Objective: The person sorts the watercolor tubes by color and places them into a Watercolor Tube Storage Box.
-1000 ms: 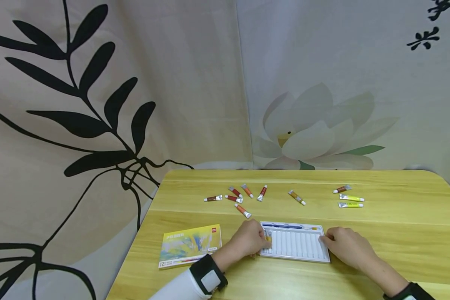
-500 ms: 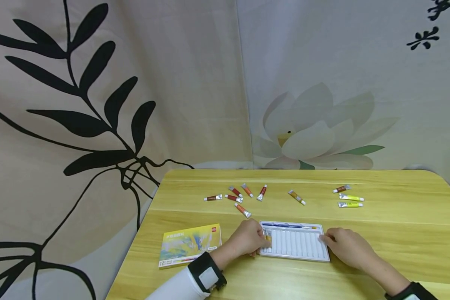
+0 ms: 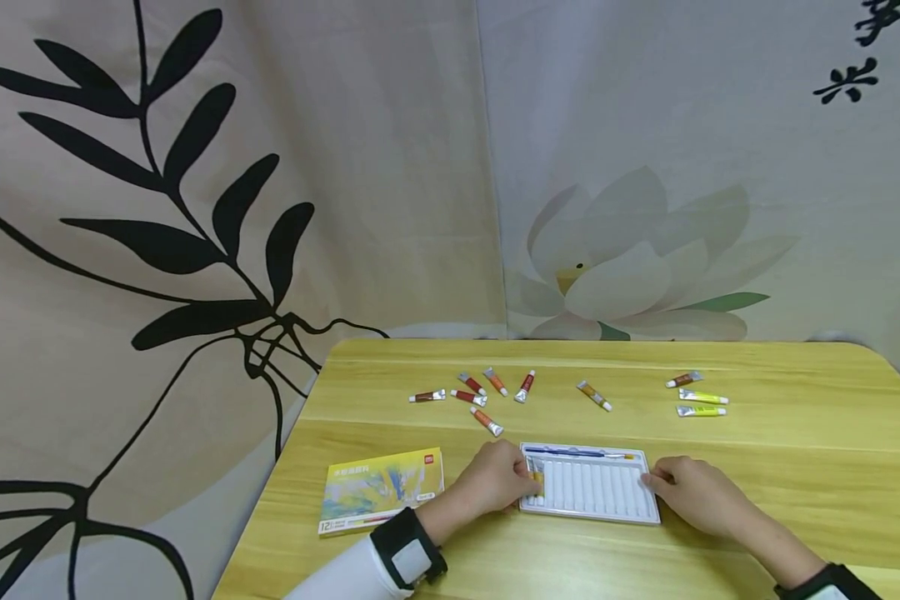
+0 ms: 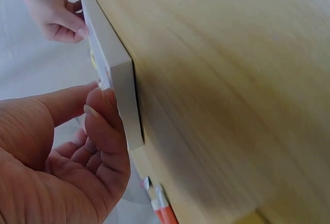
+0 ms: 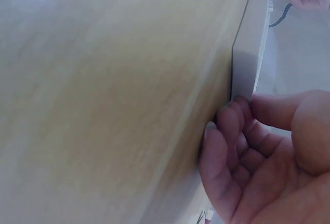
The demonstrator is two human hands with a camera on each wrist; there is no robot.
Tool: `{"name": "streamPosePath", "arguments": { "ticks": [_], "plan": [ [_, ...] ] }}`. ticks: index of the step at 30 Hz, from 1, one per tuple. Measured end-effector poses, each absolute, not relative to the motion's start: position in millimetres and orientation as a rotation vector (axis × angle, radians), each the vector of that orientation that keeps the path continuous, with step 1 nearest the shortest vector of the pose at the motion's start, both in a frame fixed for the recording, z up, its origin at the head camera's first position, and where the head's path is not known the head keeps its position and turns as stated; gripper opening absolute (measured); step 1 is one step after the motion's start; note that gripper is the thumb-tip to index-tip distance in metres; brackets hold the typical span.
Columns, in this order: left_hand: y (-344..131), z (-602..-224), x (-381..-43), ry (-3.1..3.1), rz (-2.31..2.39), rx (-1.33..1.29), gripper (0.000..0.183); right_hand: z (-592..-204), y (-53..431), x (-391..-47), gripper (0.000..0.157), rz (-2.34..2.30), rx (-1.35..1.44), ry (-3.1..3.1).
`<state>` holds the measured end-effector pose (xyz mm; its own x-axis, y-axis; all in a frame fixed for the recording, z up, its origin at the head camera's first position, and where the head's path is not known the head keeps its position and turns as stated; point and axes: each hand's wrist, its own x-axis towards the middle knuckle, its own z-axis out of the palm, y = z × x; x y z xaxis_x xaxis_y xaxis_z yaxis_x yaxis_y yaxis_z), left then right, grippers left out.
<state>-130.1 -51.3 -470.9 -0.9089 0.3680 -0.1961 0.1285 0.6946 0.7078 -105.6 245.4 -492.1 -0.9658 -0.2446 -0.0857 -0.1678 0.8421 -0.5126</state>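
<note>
A white plastic paint tray (image 3: pixel 598 487) lies flat on the table, with rows of slots and a blue-handled paintbrush (image 3: pixel 573 452) along its far side. My left hand (image 3: pixel 495 477) holds the tray's left edge, curled fingers against the side wall and thumb over the rim. Beside that thumb, a yellow paint tube (image 3: pixel 538 479) sits in the leftmost slot, partly covered. At the opposite end, my right hand (image 3: pixel 697 493) pinches the right edge. The right wrist view shows its thumb on the rim and its fingers curled by the tray's wall (image 5: pixel 245 72).
A yellow paint box (image 3: pixel 381 490) lies left of the tray, close to my left forearm. Several red, brown and orange paint tubes (image 3: pixel 486 422) are scattered beyond it. One ochre tube (image 3: pixel 594 396) lies behind the tray; two yellow tubes (image 3: pixel 702 397) and a brown one (image 3: pixel 684 379) lie far right.
Both hands keep their places on the tray. My left forearm has shifted slightly left and the right wrist slightly right. The tubes and box have not moved.
</note>
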Motion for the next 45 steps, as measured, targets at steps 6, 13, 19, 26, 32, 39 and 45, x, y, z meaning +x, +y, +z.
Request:
{"name": "streamPosePath", "arguments": {
  "ticks": [6,13,19,26,32,39,45],
  "plan": [
    [-60.9,-465.7,-131.7,2.7,0.957,0.508,0.033,-490.0,245.5,-103.3,0.026,-0.794,-0.322,2.866],
    [-77.3,-458.6,-133.3,2.791,0.88,0.494,0.023,-489.8,243.4,-102.7,0.026,-0.8,-0.329,2.851],
    [-93.8,-454.9,-137.0,2.874,0.873,0.536,0.007,-492.7,242.9,-104.0,0.029,-0.783,-0.332,2.856],
    [-116.3,-452.9,-152.4,2.946,0.853,0.555,0.034,-493.3,242.2,-104.2,0.029,-0.775,-0.334,2.838],
    [-141.8,-460.6,-178.9,3.041,0.691,0.59,0.049,-492.3,243.8,-104.0,0.029,-0.761,-0.334,2.835],
    [-162.2,-470.3,-201.4,3.013,0.339,0.417,0.075,-491.6,242.8,-104.3,0.027,-0.751,-0.355,2.837],
    [-169.2,-477.6,-213.6,2.963,0.242,0.325,0.08,-491.2,242.2,-104.9,0.028,-0.747,-0.354,2.842]
  ]
}}
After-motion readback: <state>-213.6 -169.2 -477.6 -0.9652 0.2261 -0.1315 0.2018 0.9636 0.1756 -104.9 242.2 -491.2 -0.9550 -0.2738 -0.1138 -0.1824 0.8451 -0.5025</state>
